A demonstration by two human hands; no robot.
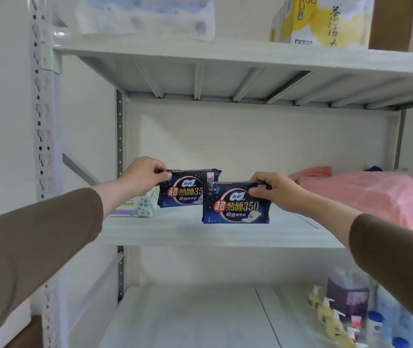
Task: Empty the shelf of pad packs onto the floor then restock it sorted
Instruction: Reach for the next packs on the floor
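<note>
Two dark blue pad packs stand upright on the middle shelf (200, 232). My left hand (142, 173) pinches the top edge of the rear dark blue pack (187, 189). My right hand (273, 188) pinches the top right edge of the front dark blue pack (235, 204), which overlaps the rear one's right side. Behind my left wrist, a pale green and white pad pack (137, 204) lies on the shelf, partly hidden.
A pink plastic-wrapped bundle (376, 194) fills the right of the middle shelf. Above, the top shelf holds a clear pack (147, 16), a yellow carton (325, 21) and a brown box (401, 21). Pump bottles (330, 315) and a dark box (348, 297) stand at the lower shelf's right.
</note>
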